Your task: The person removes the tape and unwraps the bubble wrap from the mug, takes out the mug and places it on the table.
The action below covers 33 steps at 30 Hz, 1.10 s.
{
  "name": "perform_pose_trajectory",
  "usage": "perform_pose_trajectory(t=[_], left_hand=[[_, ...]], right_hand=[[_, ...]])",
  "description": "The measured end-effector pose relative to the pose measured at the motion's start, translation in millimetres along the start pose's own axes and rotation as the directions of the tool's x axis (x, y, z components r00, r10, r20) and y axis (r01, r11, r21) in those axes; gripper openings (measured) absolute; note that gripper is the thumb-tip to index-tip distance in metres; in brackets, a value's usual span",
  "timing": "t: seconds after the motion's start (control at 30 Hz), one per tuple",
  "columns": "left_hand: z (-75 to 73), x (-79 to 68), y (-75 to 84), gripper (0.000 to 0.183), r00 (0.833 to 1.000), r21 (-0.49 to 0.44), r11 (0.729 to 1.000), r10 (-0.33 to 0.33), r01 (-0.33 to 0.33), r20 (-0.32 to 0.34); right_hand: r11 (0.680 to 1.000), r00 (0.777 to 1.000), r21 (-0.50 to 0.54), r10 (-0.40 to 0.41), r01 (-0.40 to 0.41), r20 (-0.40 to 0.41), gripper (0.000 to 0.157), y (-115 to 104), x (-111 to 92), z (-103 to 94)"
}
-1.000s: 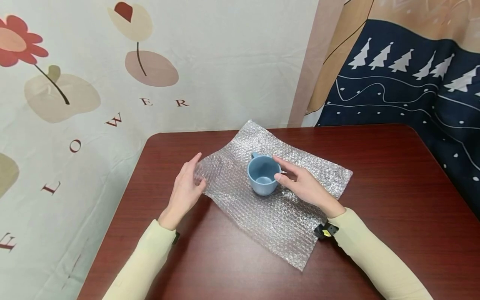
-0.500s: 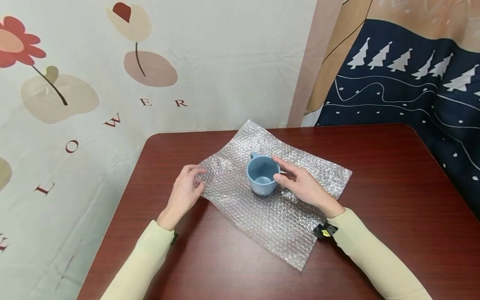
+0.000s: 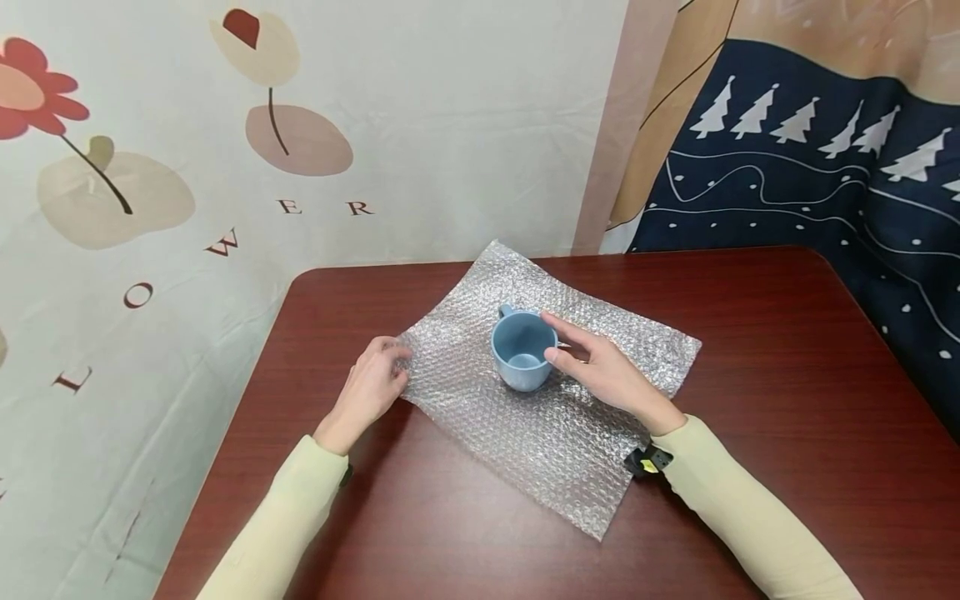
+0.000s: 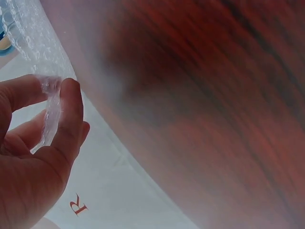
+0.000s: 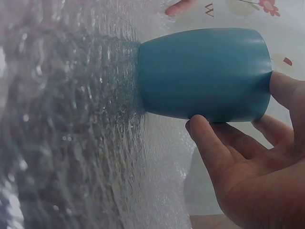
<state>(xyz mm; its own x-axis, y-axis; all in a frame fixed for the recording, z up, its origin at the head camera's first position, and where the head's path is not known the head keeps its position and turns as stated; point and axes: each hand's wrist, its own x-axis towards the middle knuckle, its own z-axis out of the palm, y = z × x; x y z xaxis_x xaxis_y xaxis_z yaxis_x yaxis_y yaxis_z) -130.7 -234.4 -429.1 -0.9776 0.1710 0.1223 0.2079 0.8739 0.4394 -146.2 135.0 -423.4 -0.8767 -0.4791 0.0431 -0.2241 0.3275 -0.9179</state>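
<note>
A blue mug (image 3: 525, 377) stands upright on a sheet of bubble wrap (image 3: 487, 425), its handle pointing to the back left. My right hand (image 3: 611, 375) holds the mug by its right side, with the thumb and fingers against the wall near the rim. The right wrist view shows the mug's base resting on the bubbles, with several fingers (image 5: 205, 138) along its side. At the sheet's left corner, my left hand (image 3: 366, 387) pinches the bubble wrap. Up close in the left wrist view, the film's edge runs between thumb and fingers (image 4: 71, 102).
The sheet lies turned at an angle on a dark red wooden table (image 3: 480, 508). Behind the table hang a pale cloth (image 3: 450, 125) with flowers and letters and a dark blue cloth (image 3: 787, 183) with white trees.
My left hand's fingers were spread by the sheet's left corner; they have curled down and closed on it. The right hand and the mug have stayed in place.
</note>
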Motion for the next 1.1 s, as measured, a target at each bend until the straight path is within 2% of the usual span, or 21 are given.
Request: perform_pose_trajectory(t=[0.23, 0.47, 0.63, 0.73, 0.83, 0.93, 1.0, 1.1], left_hand=[[0.4, 5.5, -3.6, 0.025, 0.998, 0.038, 0.999, 0.031, -0.033, 0.056], [3.0, 6.8, -6.7, 0.025, 0.995, 0.05, 0.998, 0.034, -0.039, 0.093], [3.7, 7.4, -4.3, 0.025, 0.993, 0.055, 0.998, 0.025, -0.032, 0.119], [2.5, 7.7, 0.1, 0.022, 0.991, 0.101, 0.994, 0.038, -0.051, 0.129], [1.9, 7.3, 4.7, 0.021, 0.993, 0.222, 0.972, 0.055, -0.078, 0.108], [1.8, 7.5, 10.7, 0.03, 0.995, 0.322, 0.942, 0.085, -0.096, 0.048], [1.9, 8.1, 16.7, 0.038, 0.993, 0.339, 0.934, 0.121, -0.115, 0.003], [3.2, 9.0, 27.5, 0.048, 0.982, 0.277, 0.945, 0.189, -0.173, -0.029]], right_hand=[[1.0, 1.0, 0.011, 0.014, -0.014, 0.005, 0.063, -1.8, -0.8, -0.4], [1.0, 1.0, -0.001, 0.006, -0.006, -0.002, 0.063, -2.2, -0.1, -0.5], [1.0, 1.0, -0.009, 0.007, -0.007, -0.004, 0.063, -1.8, 0.2, -0.7], [1.0, 1.0, -0.013, 0.01, -0.01, -0.004, 0.064, -2.0, 0.2, -0.8], [1.0, 1.0, -0.007, 0.011, -0.011, -0.001, 0.064, -1.9, 0.2, -0.7], [1.0, 1.0, 0.005, 0.011, -0.011, 0.004, 0.064, -1.8, 0.2, -0.7], [1.0, 1.0, 0.009, 0.01, -0.01, 0.004, 0.064, -1.8, 0.1, -0.9], [1.0, 1.0, 0.01, 0.008, -0.008, 0.002, 0.063, -1.1, 0.1, -1.3]])
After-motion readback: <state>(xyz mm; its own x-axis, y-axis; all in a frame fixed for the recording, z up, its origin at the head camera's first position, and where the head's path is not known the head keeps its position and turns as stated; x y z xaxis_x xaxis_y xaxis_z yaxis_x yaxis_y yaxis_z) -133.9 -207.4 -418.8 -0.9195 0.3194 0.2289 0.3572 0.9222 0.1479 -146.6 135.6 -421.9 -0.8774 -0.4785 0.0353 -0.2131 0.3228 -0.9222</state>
